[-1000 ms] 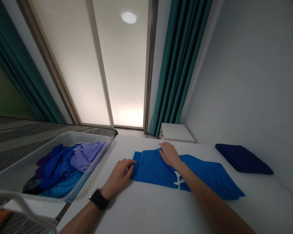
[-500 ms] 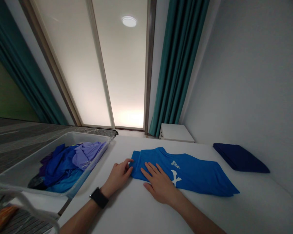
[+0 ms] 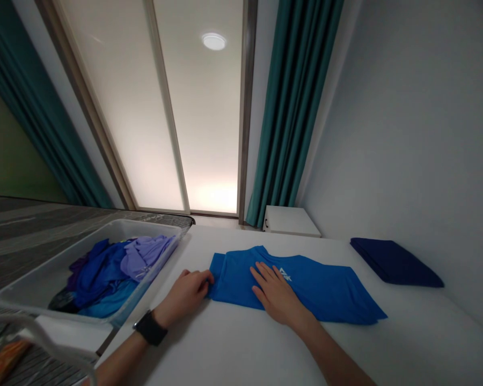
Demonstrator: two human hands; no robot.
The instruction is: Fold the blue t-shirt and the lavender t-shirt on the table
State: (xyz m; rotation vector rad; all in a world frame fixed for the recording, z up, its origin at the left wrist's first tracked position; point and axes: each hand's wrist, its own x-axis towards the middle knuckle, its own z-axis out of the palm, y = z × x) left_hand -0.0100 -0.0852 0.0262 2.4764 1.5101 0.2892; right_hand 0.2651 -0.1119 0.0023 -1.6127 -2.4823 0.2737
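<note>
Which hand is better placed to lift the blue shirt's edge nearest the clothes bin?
Left, most likely. The left hand curls right at that edge of the blue shirt, while the right hand lies open on top, farther from it.

Head cam, fwd + down — over tbl point(image 3: 233, 346)

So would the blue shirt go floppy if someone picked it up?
Probably: the blue shirt lies flat like thin cloth, so its ends would likely droop. It's probably light, since its layers look thin. Pushed, it might wrinkle or slide, because the white table looks smooth.
</note>
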